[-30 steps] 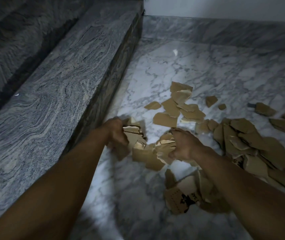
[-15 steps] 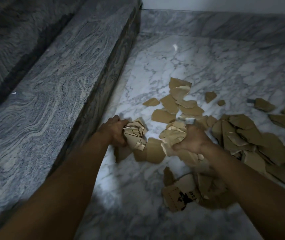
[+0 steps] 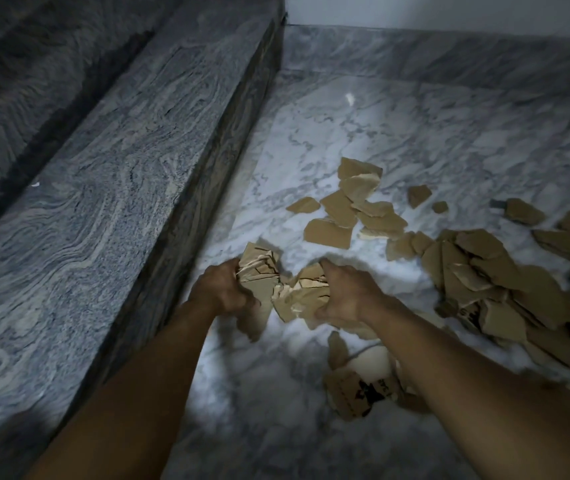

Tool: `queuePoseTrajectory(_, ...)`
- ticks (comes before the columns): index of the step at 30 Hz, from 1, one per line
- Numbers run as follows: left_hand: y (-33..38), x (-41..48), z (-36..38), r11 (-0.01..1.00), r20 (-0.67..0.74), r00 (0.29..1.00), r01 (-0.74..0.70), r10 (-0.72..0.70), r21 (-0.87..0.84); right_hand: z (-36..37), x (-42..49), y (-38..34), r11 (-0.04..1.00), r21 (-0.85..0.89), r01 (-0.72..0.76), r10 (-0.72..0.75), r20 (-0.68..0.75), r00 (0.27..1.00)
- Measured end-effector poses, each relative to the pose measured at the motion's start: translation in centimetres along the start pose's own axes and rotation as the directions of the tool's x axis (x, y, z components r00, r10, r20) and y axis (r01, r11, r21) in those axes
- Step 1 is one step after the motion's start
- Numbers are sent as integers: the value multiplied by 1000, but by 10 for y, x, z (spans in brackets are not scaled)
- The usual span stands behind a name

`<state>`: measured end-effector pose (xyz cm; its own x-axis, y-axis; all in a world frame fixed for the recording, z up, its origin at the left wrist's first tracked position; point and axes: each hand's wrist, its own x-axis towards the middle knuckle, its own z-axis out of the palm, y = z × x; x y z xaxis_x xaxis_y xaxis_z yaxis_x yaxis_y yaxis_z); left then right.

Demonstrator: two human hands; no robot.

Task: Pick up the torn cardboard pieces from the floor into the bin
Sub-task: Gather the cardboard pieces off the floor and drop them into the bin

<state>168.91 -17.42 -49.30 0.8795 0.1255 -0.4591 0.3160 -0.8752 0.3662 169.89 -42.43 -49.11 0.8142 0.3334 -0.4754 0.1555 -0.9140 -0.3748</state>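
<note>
**Both hands clamped on one wad, most of the cardboard left on the floor**

Closest in, lying flat on the white marble floor [image 3: 259,403]: a printed cardboard piece [image 3: 352,393] with dark markings, tucked partly under the right forearm.

Just beyond, squeezed from two sides: a crumpled wad of torn cardboard pieces [image 3: 287,289]. Left hand [image 3: 223,289] with fingers curled round the wad's left end. Right hand [image 3: 345,296] with fingers and thumb clenched on its right end. Some flaps hanging loose below. Cannot tell whether clear of the floor or touching it.

On handling, as a judgement:
- Probably light and dry, stiff across the flat faces but floppy along the torn edges.
- Smooth faces apt to slide over one another, so small bits liable to slip out of a squeezed bundle.
- Best held by pressing inward from opposite sides with a scoop underneath, not by pinching a single edge.
- Nothing fragile here, so crushing only tightens the load.

Right of the hands, spread along the floor: a large overlapping heap [image 3: 501,289] of brown pieces.

Farther out: a smaller scatter [image 3: 356,209] of flat pieces, with a couple of tiny scraps set apart.

Along the left: a grey veined stone step [image 3: 103,202].

At the far end: a marble skirting [image 3: 415,53] under a pale wall.

No bin in view.
</note>
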Motion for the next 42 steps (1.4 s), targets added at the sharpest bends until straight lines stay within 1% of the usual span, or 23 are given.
queuePoseTrajectory(2, 2, 2, -10, 969, 35, 999, 49, -42, -244, -14, -11, 12, 971, 239, -20, 26, -23, 999)
queuePoseTrajectory(3, 4, 2, -19, 950, 27, 998, 66, -61, -306, -25, -18, 20, 942, 335, -17, 44, -75, 996)
queuePoseTrajectory(4, 9, 1, -30, 937, 3, 997, 77, -81, -340, -39, -25, 28, 926, 378, -6, 66, -145, 987)
queuePoseTrajectory(6, 23, -3, -51, 930, -34, 997, 51, -68, -364, -70, -42, 44, 917, 395, -54, 142, -198, 970)
queuePoseTrajectory(7, 31, -4, -56, 930, -23, 999, 25, -36, -367, -83, -49, 52, 910, 407, -73, 164, -194, 967)
queuePoseTrajectory(8, 41, -6, -59, 935, 23, 1000, 2, 7, -355, -94, -56, 57, 910, 406, -83, 164, -170, 972)
queuePoseTrajectory(10, 63, -17, -45, 977, 179, 981, -31, 70, -213, -101, -72, 56, 953, 274, -128, 150, -61, 987)
queuePoseTrajectory(11, 73, -24, -31, 992, 243, 968, -38, 67, -120, -94, -79, 50, 965, 208, -161, 164, 3, 986)
queuePoseTrajectory(12, 80, -29, -13, 997, 272, 960, -55, 69, -57, -82, -84, 43, 961, 213, -178, 170, 58, 984)
queuePoseTrajectory(14, 86, -31, 21, 988, 238, 968, -112, 84, 108, -46, -91, 25, 946, 277, -171, 137, 136, 981)
queuePoseTrajectory(15, 86, -30, 33, 969, 205, 973, -150, 109, 198, -26, -93, 17, 949, 272, -161, 127, 139, 982)
queuePoseTrajectory(16, 81, -25, 43, 954, 170, 977, -169, 129, 246, -5, -92, 13, 954, 266, -138, 111, 114, 987)
queuePoseTrajectory(18, 76, -21, 49, 971, 134, 983, -150, 126, 186, 28, -91, 6, 959, 254, -123, 109, 69, 992)
queuePoseTrajectory(21, 71, -26, 50, 989, 100, 987, -131, 124, 62, 46, -88, -2, 962, 224, -153, 158, -3, 987)
queuePoseTrajectory(25, 71, -37, 50, 996, 79, 993, -91, 92, -17, 47, -77, -2, 926, 321, -197, 192, 47, 980)
queuePoseTrajectory(27, 71, -40, 48, 991, 76, 994, -74, 82, -108, 45, -75, 0, 909, 360, -208, 197, 68, 978)
queuePoseTrajectory(30, 68, -42, 41, 962, 49, 998, -15, 29, -272, 36, -71, 10, 865, 459, -203, 172, 110, 979)
queuePoseTrajectory(32, 67, -39, 36, 951, 32, 999, 29, -20, -307, 26, -69, 24, 802, 565, -194, 172, 93, 981)
queuePoseTrajectory(33, 67, -37, 33, 952, 40, 999, 32, -21, -304, 18, -69, 32, 763, 621, -180, 182, 61, 981)
queuePoseTrajectory(35, 71, -38, 26, 957, 77, 997, -3, 26, -290, -7, -71, 47, 675, 724, -144, 212, -3, 977)
queuePoseTrajectory(38, 80, -36, 10, 942, 134, 988, -27, 76, -336, -51, -76, 72, 565, 819, -94, 310, -106, 945)
queuePoseTrajectory(40, 86, -35, 0, 938, 191, 979, -1, 72, -346, -74, -81, 84, 535, 843, -49, 366, -179, 913)
queuePoseTrajectory(42, 94, -38, -8, 958, 258, 961, -19, 96, -287, -90, -90, 89, 486, 874, -13, 418, -220, 881)
